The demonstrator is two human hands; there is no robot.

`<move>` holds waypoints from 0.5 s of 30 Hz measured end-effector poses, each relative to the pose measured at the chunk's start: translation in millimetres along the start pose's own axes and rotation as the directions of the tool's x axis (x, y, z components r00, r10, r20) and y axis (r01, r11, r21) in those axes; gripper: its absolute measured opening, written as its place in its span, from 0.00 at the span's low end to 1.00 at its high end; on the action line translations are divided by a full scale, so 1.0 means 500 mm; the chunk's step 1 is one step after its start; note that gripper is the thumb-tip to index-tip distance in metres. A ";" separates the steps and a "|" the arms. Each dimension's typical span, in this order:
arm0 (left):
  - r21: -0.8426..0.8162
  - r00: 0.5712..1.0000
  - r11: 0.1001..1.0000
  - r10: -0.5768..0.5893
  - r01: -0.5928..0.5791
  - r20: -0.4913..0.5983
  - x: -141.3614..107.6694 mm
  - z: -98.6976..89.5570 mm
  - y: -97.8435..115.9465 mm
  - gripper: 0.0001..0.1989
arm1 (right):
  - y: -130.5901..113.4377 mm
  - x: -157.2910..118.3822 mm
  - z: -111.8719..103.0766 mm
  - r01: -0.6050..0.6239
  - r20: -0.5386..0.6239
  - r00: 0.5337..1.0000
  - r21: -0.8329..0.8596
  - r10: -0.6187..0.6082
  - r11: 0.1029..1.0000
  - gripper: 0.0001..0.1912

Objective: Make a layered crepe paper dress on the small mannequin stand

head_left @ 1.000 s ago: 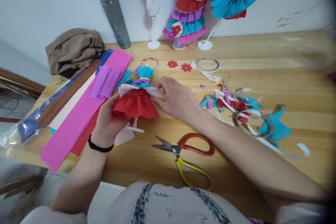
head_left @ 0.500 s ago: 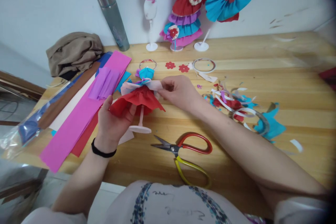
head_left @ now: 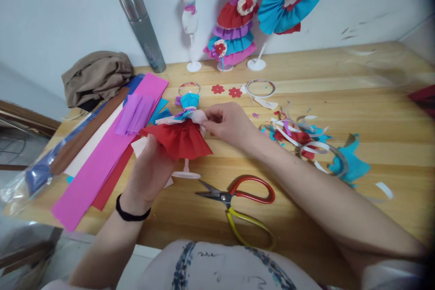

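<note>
Doll (head_left: 189, 101) sits between the surface's (head_left: 356, 81) near and far edges, toward the left. Right hand (head_left: 227, 122) pinches pale paper (head_left: 197, 117) at waist; left hand (head_left: 151, 172) under red skirt (head_left: 185, 140), grip hidden, cannot tell. Judged light, soft, easily torn; best held by stem (head_left: 186, 164).

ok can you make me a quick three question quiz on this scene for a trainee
1. True or false: the scissors lie on the table with their blades apart.
2. What is in the grip of the right hand?
a) the flask
b) white paper
c) a tape ring
3. Fill in the colour: the left hand touches the ____ skirt.

Key: 1. true; 2. b; 3. red
</note>
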State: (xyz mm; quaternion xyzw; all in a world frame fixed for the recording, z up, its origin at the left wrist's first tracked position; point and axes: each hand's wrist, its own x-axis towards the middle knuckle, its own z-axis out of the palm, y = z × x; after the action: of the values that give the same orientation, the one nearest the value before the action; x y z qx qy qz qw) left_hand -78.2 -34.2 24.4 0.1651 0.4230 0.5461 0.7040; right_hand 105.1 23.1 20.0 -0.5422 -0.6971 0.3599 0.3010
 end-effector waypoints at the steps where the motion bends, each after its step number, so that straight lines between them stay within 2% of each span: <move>1: 0.008 0.999 1.000 0.016 -0.015 -0.046 0.001 0.003 -0.002 0.13 | -0.001 -0.001 0.001 -0.009 0.007 1.000 0.015 0.009 1.000 0.12; 4: 0.034 0.982 0.999 -0.015 0.021 -0.186 0.012 0.005 -0.006 0.13 | -0.002 -0.004 0.008 -0.005 0.022 1.000 0.047 0.004 0.999 0.10; 7: -0.007 0.963 0.994 -0.104 0.106 -0.249 0.024 -0.003 -0.007 0.14 | -0.002 -0.008 0.014 0.025 0.025 0.999 0.057 -0.027 0.998 0.10; 10: -0.073 0.956 0.986 -0.164 0.151 -0.243 0.029 -0.012 -0.007 0.17 | -0.001 -0.010 0.017 0.034 0.039 0.999 0.063 -0.037 0.997 0.10; 15: -0.075 0.972 0.984 -0.172 0.161 -0.162 0.021 -0.007 -0.009 0.14 | -0.003 -0.010 0.016 0.013 0.071 0.997 0.066 -0.018 0.998 0.12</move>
State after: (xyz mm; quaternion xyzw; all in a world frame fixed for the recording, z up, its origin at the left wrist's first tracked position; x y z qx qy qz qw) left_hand -77.7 -27.2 14.9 0.0608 0.4761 0.5098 0.7139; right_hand 98.8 16.3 16.7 -0.5133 -0.6995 0.3994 0.2962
